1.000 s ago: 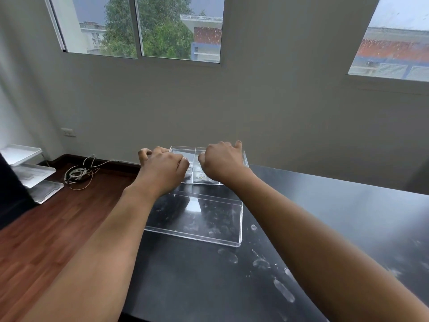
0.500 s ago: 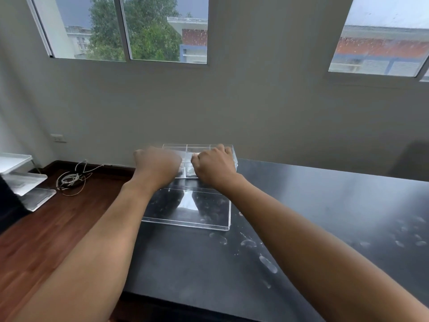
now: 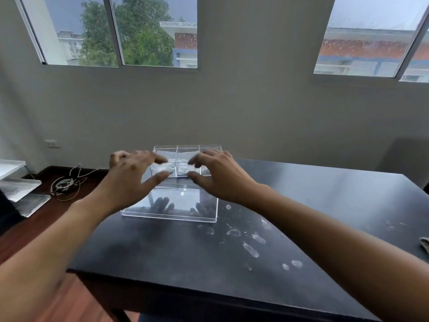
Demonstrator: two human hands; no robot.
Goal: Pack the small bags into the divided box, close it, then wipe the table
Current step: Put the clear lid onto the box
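Note:
A clear divided box [image 3: 187, 150] stands at the far left corner of the black table [image 3: 162, 254], its lid [image 3: 171, 209] folded flat toward me. Small clear bags [image 3: 183, 169] lie in the near compartments. My left hand [image 3: 131, 175] hovers over the box's left side with spread fingers and holds nothing. My right hand [image 3: 218, 175] hovers over the right side, fingers also apart and empty. Both hands are mirrored in the lid.
Smudges and wet marks [image 3: 250, 248] streak the tabletop right of the lid. A cloth's edge [image 3: 424, 244] peeks in at the right border. On the wooden floor to the left lie a coiled cable [image 3: 63, 184] and stacked white trays [image 3: 16, 184]. A wall rises just behind the table.
Both hands were closed fists pressed on the box; now their fingers have opened and spread above it. The view has tilted so more of the table's near edge shows.

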